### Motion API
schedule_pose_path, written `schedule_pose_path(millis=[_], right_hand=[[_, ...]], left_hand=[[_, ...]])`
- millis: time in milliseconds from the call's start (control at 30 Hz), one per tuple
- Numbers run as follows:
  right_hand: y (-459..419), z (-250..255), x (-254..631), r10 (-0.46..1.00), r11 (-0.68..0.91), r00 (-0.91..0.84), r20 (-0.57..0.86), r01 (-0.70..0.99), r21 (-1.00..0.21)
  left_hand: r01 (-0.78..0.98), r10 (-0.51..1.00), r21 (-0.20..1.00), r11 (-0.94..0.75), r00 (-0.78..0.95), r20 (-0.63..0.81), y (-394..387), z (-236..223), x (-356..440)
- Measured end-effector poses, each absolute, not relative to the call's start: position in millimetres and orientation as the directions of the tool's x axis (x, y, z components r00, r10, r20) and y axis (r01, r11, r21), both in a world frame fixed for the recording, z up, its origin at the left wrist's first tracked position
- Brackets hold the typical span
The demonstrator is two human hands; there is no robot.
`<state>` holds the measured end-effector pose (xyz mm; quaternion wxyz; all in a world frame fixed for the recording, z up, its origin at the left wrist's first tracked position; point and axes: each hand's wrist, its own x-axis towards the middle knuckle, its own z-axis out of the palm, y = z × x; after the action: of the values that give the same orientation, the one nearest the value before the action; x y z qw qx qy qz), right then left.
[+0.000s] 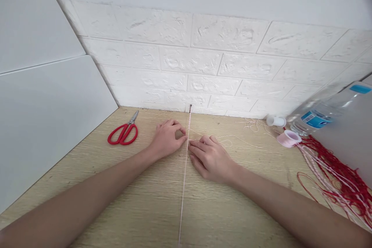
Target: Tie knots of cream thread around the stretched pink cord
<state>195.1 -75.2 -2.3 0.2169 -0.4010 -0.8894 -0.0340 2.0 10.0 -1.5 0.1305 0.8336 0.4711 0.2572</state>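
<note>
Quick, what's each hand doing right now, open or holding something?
Left hand: partly curled, fingertips at the pale cord; whether it pinches anything cannot be told.
Right hand: fingers bent, tips beside the same cord; any grip cannot be told.

Left grip (168, 138): thumb (181, 140) and forefinger (180, 128) curved | right grip (211, 159): fingers (198, 153) bent | forearms (95, 188): angled inward

We've got a white brick-pattern wall (232, 33) at twelve o'clock, pale pink cord (184, 186) at six, red-handled scissors (130, 123) near nine, blue-labelled bottle (316, 119) and pink spool (287, 139) around three, red threads (345, 174) near four.
</note>
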Motion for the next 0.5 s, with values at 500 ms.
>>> schedule_pose_path(millis=[500], right_hand=[[-75.8,0.5,194.2,0.715,0.672,-0.576,0.397,0.724,-0.158]], left_hand=[[0.654,0.799,0.462,-0.599,0.532,0.282,7.8,1.5,2.1]])
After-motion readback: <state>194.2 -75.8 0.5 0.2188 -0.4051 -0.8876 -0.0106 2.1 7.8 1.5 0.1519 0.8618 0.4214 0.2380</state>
